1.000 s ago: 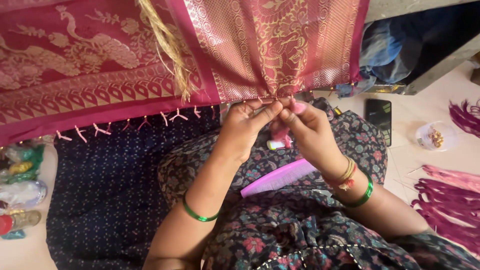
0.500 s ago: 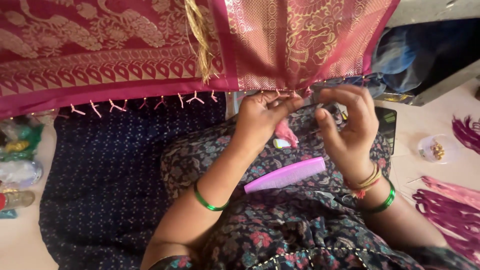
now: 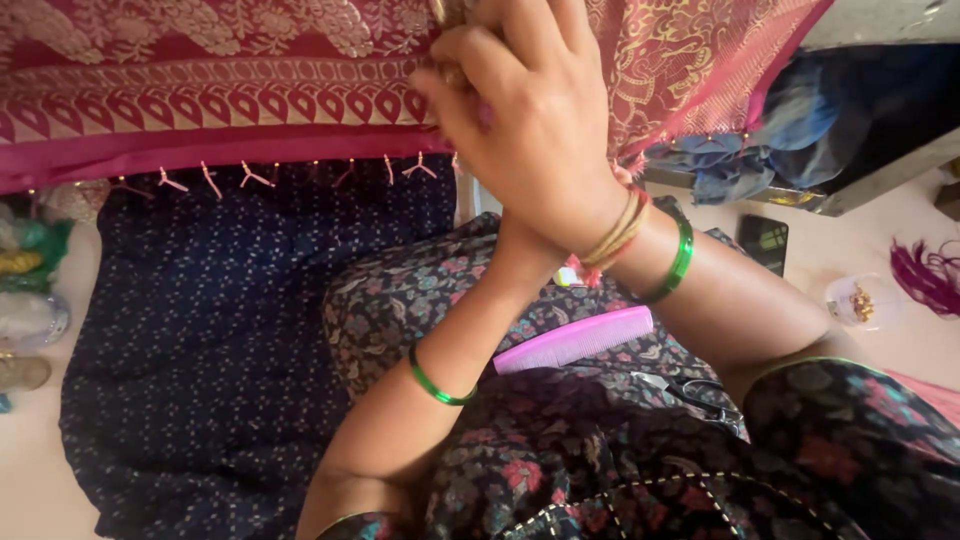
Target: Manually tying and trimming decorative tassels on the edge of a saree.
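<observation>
Our right hand (image 3: 530, 120) is raised at the red and gold sari cloth (image 3: 250, 90), fingers curled narrow against it. Our left hand is hidden behind it; we cannot tell its grip. A pink comb (image 3: 575, 340) lies below on the lap.

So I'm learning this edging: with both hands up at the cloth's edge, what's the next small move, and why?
Probably bring the right hand down off the red cloth. It covers the left hand and the edge, so the next tassel can't be seen. The comb lies unused on the lap.
</observation>
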